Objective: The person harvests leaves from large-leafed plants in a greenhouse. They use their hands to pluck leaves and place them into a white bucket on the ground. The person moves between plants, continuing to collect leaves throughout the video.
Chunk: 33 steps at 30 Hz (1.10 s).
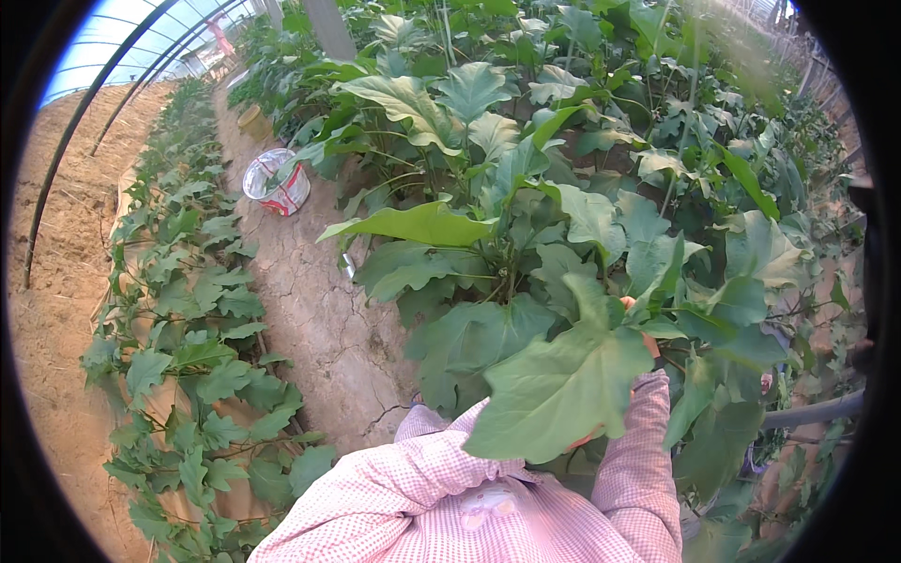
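A leafy plant [510, 260], which looks like eggplant, stands right in front of me. One broad green leaf [563, 380] spreads over my forearms and hides most of my left hand [586, 438], of which only a sliver shows at the leaf's lower edge. Farther right, my right hand [651, 345] reaches in among the stems and leaves, with a fingertip showing above the wrist. Foliage covers the rest of it, so whatever it touches is hidden. Both arms wear checked pink-and-white sleeves [637, 450].
On the cracked dirt path [317, 295] stand a white-and-red bucket [278, 186] with leaves in it and a yellowish bucket [255, 123]. Low plants [204, 338] line the left side. A concrete post [329, 28], hanging strings [683, 134] and a grey pipe [813, 410] stand around the bed.
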Each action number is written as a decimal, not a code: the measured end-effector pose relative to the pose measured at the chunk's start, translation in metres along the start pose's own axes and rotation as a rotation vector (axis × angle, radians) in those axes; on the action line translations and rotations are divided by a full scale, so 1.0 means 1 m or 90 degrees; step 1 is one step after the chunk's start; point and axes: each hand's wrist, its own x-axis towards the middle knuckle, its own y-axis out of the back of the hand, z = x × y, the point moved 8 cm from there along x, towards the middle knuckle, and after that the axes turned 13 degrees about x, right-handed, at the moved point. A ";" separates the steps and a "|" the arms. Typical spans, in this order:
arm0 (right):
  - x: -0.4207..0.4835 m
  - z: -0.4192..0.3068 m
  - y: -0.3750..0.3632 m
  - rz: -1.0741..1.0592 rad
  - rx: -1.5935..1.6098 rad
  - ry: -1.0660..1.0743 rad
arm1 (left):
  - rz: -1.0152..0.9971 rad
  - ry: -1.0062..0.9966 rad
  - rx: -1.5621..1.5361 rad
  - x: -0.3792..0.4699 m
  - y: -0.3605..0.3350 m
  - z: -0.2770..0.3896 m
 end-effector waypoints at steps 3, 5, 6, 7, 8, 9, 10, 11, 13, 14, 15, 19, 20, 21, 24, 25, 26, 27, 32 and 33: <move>0.002 -0.007 0.005 0.077 0.180 -0.048 | -0.093 -0.084 -0.069 -0.037 0.000 -0.010; 0.004 -0.022 -0.006 0.129 0.066 -0.078 | -0.017 -0.083 -0.188 -0.060 0.021 -0.040; 0.007 -0.030 -0.015 0.151 -0.038 -0.094 | 0.000 -0.080 -0.222 -0.071 0.031 -0.060; 0.011 -0.037 -0.028 0.169 -0.133 -0.095 | 0.005 -0.071 -0.252 -0.083 0.042 -0.081; 0.011 -0.038 -0.043 0.207 -0.134 -0.085 | 0.032 -0.063 -0.285 -0.095 0.057 -0.104; 0.009 -0.040 -0.061 0.247 -0.136 -0.073 | 0.037 -0.036 -0.287 -0.109 0.070 -0.129; 0.009 -0.042 -0.081 0.287 -0.139 -0.059 | 0.031 0.001 -0.323 -0.123 0.083 -0.157; 0.002 -0.039 -0.100 0.354 -0.222 -0.095 | 0.024 0.037 -0.358 -0.137 0.097 -0.187; -0.019 -0.032 -0.142 0.490 -0.385 -0.165 | 0.041 0.083 -0.378 -0.163 0.129 -0.246; -0.021 -0.021 -0.170 0.483 -0.415 -0.180 | 0.031 0.117 -0.383 -0.176 0.143 -0.277; -0.016 -0.005 -0.195 0.438 -0.357 -0.223 | 0.031 0.142 -0.377 -0.188 0.155 -0.303; 0.058 0.058 -0.241 0.445 -0.277 -0.146 | -0.013 0.187 -0.393 -0.192 0.187 -0.383; 0.080 0.075 -0.240 0.462 -0.247 -0.124 | -0.018 0.183 -0.382 -0.180 0.193 -0.395; 0.100 0.090 -0.238 0.470 -0.216 -0.101 | -0.041 0.182 -0.390 -0.169 0.196 -0.406; 0.133 0.119 -0.226 0.490 -0.156 -0.048 | -0.127 0.188 -0.379 -0.123 0.196 -0.432; 0.133 0.123 -0.224 0.491 -0.140 -0.037 | -0.121 0.179 -0.380 -0.104 0.198 -0.437; 0.134 0.125 -0.223 0.488 -0.127 -0.025 | -0.100 0.158 -0.385 -0.082 0.199 -0.440; 0.128 0.124 -0.223 0.489 -0.113 -0.016 | -0.087 0.145 -0.391 -0.060 0.197 -0.441; 0.097 0.115 -0.222 0.484 -0.053 0.004 | -0.083 0.068 -0.392 0.077 0.157 -0.413; 0.095 0.115 -0.218 0.485 -0.049 0.003 | -0.093 0.060 -0.391 0.103 0.147 -0.404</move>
